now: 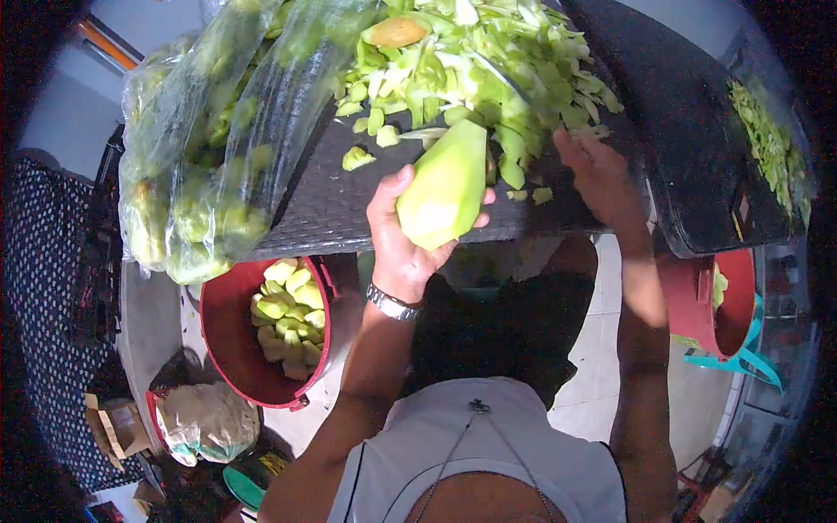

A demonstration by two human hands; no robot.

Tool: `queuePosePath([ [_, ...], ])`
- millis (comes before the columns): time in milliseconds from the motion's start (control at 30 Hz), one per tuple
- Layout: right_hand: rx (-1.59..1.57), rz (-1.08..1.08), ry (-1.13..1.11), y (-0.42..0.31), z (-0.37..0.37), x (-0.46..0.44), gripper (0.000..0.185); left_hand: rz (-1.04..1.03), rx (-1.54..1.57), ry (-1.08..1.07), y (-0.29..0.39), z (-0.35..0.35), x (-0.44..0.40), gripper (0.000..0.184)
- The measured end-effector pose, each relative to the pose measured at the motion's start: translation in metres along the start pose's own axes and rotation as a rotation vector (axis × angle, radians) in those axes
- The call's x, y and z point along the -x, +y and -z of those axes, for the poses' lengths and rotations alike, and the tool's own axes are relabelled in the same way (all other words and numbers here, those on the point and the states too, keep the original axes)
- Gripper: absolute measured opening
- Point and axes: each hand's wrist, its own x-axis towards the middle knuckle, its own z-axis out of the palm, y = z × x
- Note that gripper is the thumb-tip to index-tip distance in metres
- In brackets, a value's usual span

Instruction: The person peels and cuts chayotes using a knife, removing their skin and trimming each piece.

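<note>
My left hand (404, 228) is closed around a large peeled green fruit (443, 187), smooth, pale and widest at the lower end. The fruit is held above the table's near edge. My right hand (602, 179) is by the right side of a heap of green peelings (488, 83), its fingers partly stretched out and somewhat blurred. I see nothing held in it. A narrow metallic blade (422, 133) shows just behind the fruit, its other end hidden. Another long thin grey edge (501, 74) lies among the peelings. An orange-tinged fruit (397, 32) rests on the heap.
A clear plastic bag of green fruit (196, 166) hangs over the dark table's (323, 218) left edge. Below stands a red bucket (228, 370) with peeled pieces (292, 305). Another red bucket (737, 301) is at right, under a black surface (697, 174) bearing more peelings (772, 144).
</note>
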Motion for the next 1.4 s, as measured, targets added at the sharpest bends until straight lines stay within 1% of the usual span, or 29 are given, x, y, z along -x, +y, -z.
queuePosePath([
  [33, -0.011, -0.132, -0.112, -0.017, 0.006, 0.004, 0.053, -0.008, -0.027, 0.052, -0.002, -0.002, 0.001, 0.071],
  [67, -0.023, -0.263, -0.222, -0.028, 0.009, 0.009, 0.058, 0.034, 0.022, 0.06, -0.004, -0.003, 0.001, 0.071],
  [133, -0.144, -0.27, -0.276, -0.031, 0.011, 0.014, 0.059, 0.117, 0.115, 0.069, -0.008, -0.005, -0.001, 0.071],
  [167, -0.205, -0.271, -0.305, -0.033, 0.011, 0.016, 0.06, 0.139, 0.078, 0.04, -0.01, -0.003, 0.0, 0.064],
  [267, -0.282, 0.07, -0.043, -0.029, 0.0, 0.022, 0.05, 0.145, -0.271, 0.046, -0.005, 0.012, 0.003, 0.06],
  [300, -0.214, 0.127, -0.102, -0.034, 0.005, 0.026, 0.051, 0.148, -0.347, 0.121, -0.001, 0.007, 0.006, 0.058],
  [367, -0.078, 0.24, -0.223, -0.052, 0.022, 0.033, 0.057, 0.091, -0.612, 0.099, 0.006, 0.006, 0.009, 0.061],
  [400, -0.058, 0.26, -0.256, -0.056, 0.026, 0.035, 0.06, 0.059, -0.746, 0.086, 0.009, 0.002, 0.008, 0.063],
  [433, -0.038, 0.281, -0.289, -0.06, 0.029, 0.036, 0.063, -0.088, -0.79, 0.056, 0.009, -0.005, 0.006, 0.069],
  [467, -0.019, 0.302, -0.322, -0.063, 0.031, 0.037, 0.067, -0.085, -0.889, 0.033, 0.014, -0.011, 0.007, 0.076],
  [533, 0.001, 0.326, -0.307, -0.069, 0.034, 0.04, 0.067, -0.15, -0.952, -0.073, 0.019, -0.007, 0.006, 0.076],
  [567, 0.011, 0.336, -0.299, -0.07, 0.035, 0.041, 0.067, -0.136, -0.924, -0.077, 0.02, -0.007, 0.004, 0.076],
  [667, -0.027, 0.44, -0.267, -0.057, 0.032, 0.033, 0.059, -0.096, -0.837, -0.093, 0.024, -0.008, -0.007, 0.074],
  [733, 0.216, 0.26, -0.061, -0.009, 0.016, 0.003, 0.051, -0.052, -0.768, -0.088, 0.022, -0.006, 0.001, 0.074],
  [767, 0.338, 0.185, 0.059, 0.015, 0.01, -0.012, 0.048, -0.046, -0.787, -0.056, 0.024, -0.003, 0.002, 0.069],
  [833, 0.321, 0.43, 0.06, 0.041, 0.014, -0.024, 0.046, -0.056, -0.719, 0.028, 0.025, -0.003, -0.003, 0.063],
  [867, 0.275, 0.381, 0.014, 0.049, 0.013, -0.02, 0.047, -0.042, -0.674, 0.092, 0.022, -0.001, 0.002, 0.06],
  [900, 0.23, 0.329, -0.028, 0.046, 0.013, -0.016, 0.049, 0.09, -0.616, 0.143, 0.029, -0.006, 0.002, 0.054],
  [933, 0.156, 0.122, -0.078, 0.018, 0.019, -0.007, 0.05, 0.073, -0.611, 0.192, 0.025, 0.004, -0.003, 0.052],
  [967, 0.081, -0.08, -0.123, 0.002, 0.022, -0.001, 0.052, 0.011, -0.377, 0.169, 0.023, 0.002, -0.006, 0.055],
  [1000, 0.087, 0.021, -0.095, 0.005, 0.021, 0.003, 0.053, -0.051, -0.143, 0.146, 0.022, -0.003, -0.008, 0.06],
  [1033, 0.092, 0.122, -0.067, 0.011, 0.018, 0.007, 0.054, -0.117, -0.025, 0.103, 0.022, -0.009, -0.009, 0.062],
  [1100, 0.083, 0.12, -0.086, 0.014, 0.015, 0.013, 0.049, -0.244, 0.216, 0.026, 0.02, -0.021, -0.007, 0.067],
  [1167, 0.06, -0.07, -0.178, 0.01, 0.015, 0.014, 0.041, -0.149, 0.172, 0.087, 0.017, -0.017, -0.009, 0.069],
  [1200, 0.015, -0.044, -0.163, 0.009, 0.012, 0.017, 0.041, -0.105, 0.146, 0.116, 0.017, -0.013, -0.01, 0.069],
  [1233, -0.03, -0.018, -0.145, 0.01, 0.008, 0.021, 0.042, -0.086, 0.206, 0.155, 0.013, -0.009, -0.013, 0.068],
  [1267, -0.042, 0.012, -0.131, 0.01, 0.007, 0.022, 0.041, -0.081, 0.206, 0.124, 0.009, -0.003, -0.014, 0.065],
  [1367, -0.013, 0.096, -0.12, 0.005, 0.005, 0.03, 0.04, -0.059, 0.132, 0.136, 0.0, -0.006, -0.015, 0.061],
  [1400, -0.109, -0.001, -0.132, 0.001, 0.002, 0.034, 0.043, -0.059, 0.092, 0.124, 0.0, -0.006, -0.016, 0.06],
])
